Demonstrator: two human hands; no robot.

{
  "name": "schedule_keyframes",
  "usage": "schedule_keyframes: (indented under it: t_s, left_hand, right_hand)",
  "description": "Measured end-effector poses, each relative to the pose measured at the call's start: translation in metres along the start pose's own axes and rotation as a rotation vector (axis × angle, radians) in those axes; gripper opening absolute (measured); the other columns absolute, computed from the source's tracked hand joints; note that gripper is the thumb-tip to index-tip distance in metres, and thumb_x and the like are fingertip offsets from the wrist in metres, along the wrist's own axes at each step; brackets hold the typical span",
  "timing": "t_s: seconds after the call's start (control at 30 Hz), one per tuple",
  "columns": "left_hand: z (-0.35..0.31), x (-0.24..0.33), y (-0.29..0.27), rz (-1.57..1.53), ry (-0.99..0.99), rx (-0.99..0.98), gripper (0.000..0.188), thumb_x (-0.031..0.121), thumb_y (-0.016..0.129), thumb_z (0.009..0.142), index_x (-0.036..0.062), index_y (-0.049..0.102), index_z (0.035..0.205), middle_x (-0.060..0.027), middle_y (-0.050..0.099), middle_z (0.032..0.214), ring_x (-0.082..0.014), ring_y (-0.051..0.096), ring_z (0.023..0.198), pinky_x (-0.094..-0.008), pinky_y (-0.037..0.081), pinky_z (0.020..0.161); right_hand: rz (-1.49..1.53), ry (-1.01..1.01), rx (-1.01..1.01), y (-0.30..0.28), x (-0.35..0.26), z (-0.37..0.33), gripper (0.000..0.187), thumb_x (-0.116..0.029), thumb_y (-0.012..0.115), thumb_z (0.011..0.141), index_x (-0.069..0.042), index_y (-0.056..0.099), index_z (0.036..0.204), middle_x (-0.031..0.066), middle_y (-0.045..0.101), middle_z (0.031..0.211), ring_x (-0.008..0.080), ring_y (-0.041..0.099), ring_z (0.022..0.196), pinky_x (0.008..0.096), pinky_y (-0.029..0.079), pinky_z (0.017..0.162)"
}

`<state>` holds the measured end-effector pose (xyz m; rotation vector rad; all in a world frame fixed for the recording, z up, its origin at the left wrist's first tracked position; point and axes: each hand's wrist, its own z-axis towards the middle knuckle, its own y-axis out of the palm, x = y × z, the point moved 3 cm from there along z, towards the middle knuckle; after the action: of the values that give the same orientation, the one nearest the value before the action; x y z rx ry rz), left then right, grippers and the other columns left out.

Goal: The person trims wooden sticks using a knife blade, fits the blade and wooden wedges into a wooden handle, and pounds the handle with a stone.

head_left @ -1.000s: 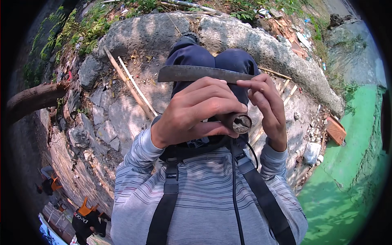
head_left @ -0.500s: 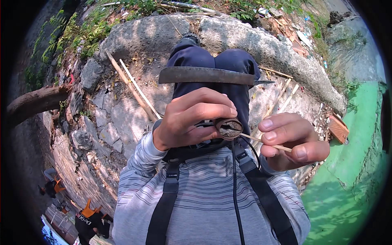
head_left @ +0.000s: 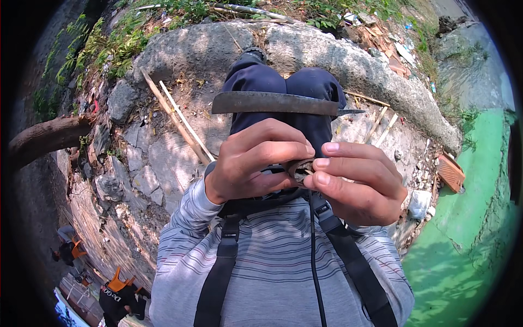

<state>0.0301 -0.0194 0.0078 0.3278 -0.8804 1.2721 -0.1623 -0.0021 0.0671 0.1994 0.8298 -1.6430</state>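
Observation:
My left hand [head_left: 253, 161] is closed round a short brown wooden handle [head_left: 300, 175], whose round end, with a dark hollow in it, points right. The fingertips of my right hand [head_left: 362, 182] are pinched together right at that end. Between them a pale bit of a thin wooden stick [head_left: 309, 172] shows at the hollow; the fingers hide the rest of it. Across my thighs lies a long, dark machete blade [head_left: 275, 102] without a handle, its narrow pointed tang to the right.
Wooden sticks [head_left: 177, 117] lie on the stony ground at left, and shorter ones [head_left: 385, 129] at right. A curved concrete edge [head_left: 359, 57] runs beyond my knees. At far right are an orange-brown block [head_left: 451, 173] and a green surface [head_left: 474, 218]. People [head_left: 114, 302] sit at lower left.
My right hand has moved left to the handle's end, bringing the thin stick to the hollow; most of the stick is now out of sight. The left hand and blade have hardly moved.

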Motion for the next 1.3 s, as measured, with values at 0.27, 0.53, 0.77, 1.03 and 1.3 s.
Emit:
schedule_keyframes:
  t_s: [0.27, 0.53, 0.77, 1.03, 1.3]
  left_hand:
    - [0.002, 0.003, 0.0, -0.004, -0.039, 0.043, 0.041, 0.012, 0.084, 0.081, 0.0007, 0.068, 0.117, -0.0158, 0.07, 0.106, -0.0271, 0.071, 0.089, -0.035, 0.059, 0.074]
    - [0.003, 0.005, 0.002, 0.025, -0.08, 0.042, 0.048, 0.01, 0.089, 0.074, 0.0025, 0.069, 0.117, -0.014, 0.07, 0.103, -0.0246, 0.072, 0.085, -0.0331, 0.059, 0.07]
    - [0.002, 0.009, 0.001, 0.03, -0.115, 0.01, 0.05, 0.013, 0.09, 0.074, 0.0032, 0.069, 0.118, -0.014, 0.07, 0.105, -0.0242, 0.072, 0.084, -0.0331, 0.06, 0.069]
    - [0.003, 0.006, -0.001, 0.036, -0.055, -0.031, 0.048, 0.018, 0.09, 0.077, -0.0008, 0.068, 0.115, -0.0174, 0.072, 0.1, -0.0266, 0.073, 0.085, -0.0328, 0.06, 0.068]
    - [0.005, 0.01, 0.001, 0.075, -0.097, 0.008, 0.052, 0.013, 0.09, 0.072, 0.0017, 0.069, 0.118, -0.0145, 0.071, 0.105, -0.0276, 0.073, 0.086, -0.035, 0.06, 0.072]
  right_hand:
    - [0.055, 0.159, -0.109, -0.004, 0.005, 0.004, 0.035, -0.01, 0.088, 0.074, -0.004, 0.079, 0.107, 0.0165, 0.073, 0.105, 0.0291, 0.073, 0.094, 0.0343, 0.061, 0.076]
    - [0.065, 0.152, -0.056, -0.009, 0.007, 0.004, 0.024, -0.003, 0.088, 0.072, -0.004, 0.078, 0.093, 0.0147, 0.073, 0.096, 0.0263, 0.074, 0.085, 0.0343, 0.061, 0.071]
    - [0.019, 0.135, -0.113, -0.004, 0.011, 0.007, 0.024, -0.002, 0.087, 0.068, -0.002, 0.078, 0.09, 0.0119, 0.072, 0.094, 0.0243, 0.073, 0.081, 0.0341, 0.06, 0.068]
    - [-0.169, -0.07, -0.121, -0.004, 0.008, 0.011, 0.023, -0.003, 0.085, 0.066, -0.003, 0.076, 0.087, 0.0083, 0.071, 0.085, 0.0232, 0.072, 0.077, 0.0331, 0.061, 0.062]
    - [-0.057, 0.131, -0.165, -0.009, 0.01, 0.017, 0.023, -0.001, 0.084, 0.065, -0.003, 0.076, 0.087, 0.0082, 0.071, 0.088, 0.0231, 0.07, 0.075, 0.0327, 0.056, 0.061]
